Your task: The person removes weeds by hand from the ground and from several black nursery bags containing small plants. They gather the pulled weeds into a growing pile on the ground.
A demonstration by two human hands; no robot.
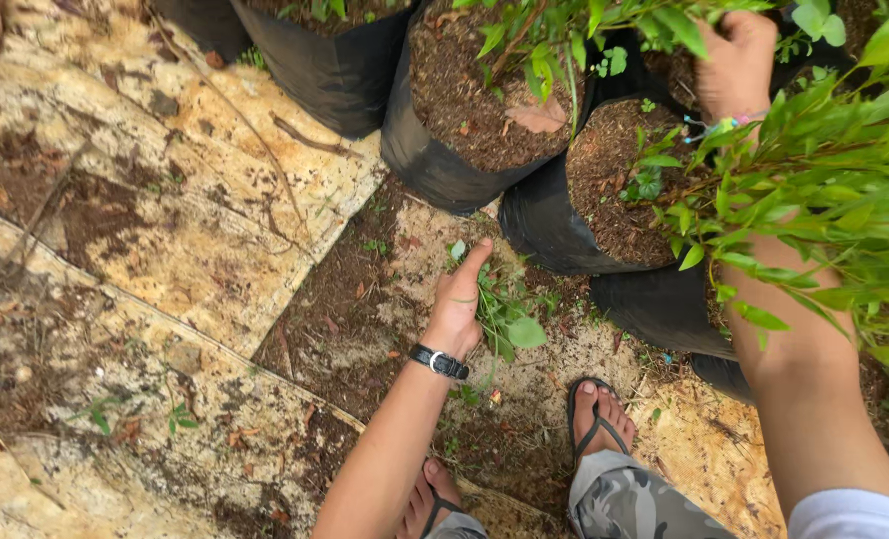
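Left hand: the left hand (pixel 456 304), with a black watch (pixel 440 361) at the wrist, lay low on the ground (pixel 365 299); its grip was closed around a bunch of weeds (pixel 509 319), thumb pointing up.
Weeds: small green sprigs rooted in the loose dirt between the stone slabs (pixel 165 230), just in front of the sandalled feet (pixel 599 414).
Doing it well: by my judgement, the grasp belonged low on the stems, near the soil, with a straight pull so the roots came out whole.
Right hand: the right hand (pixel 736 62) reached further off among the leaves (pixel 824 190); whether its grip was closed, I could not tell.
Near bag: a black bag (pixel 554 225) held brown soil and a leafy plant.
Middle bag: a larger bag (pixel 425 150) held soil, a dry leaf and green shoots.
Far bag: another bag (pixel 330 75) stood at the top edge, its soil barely visible.
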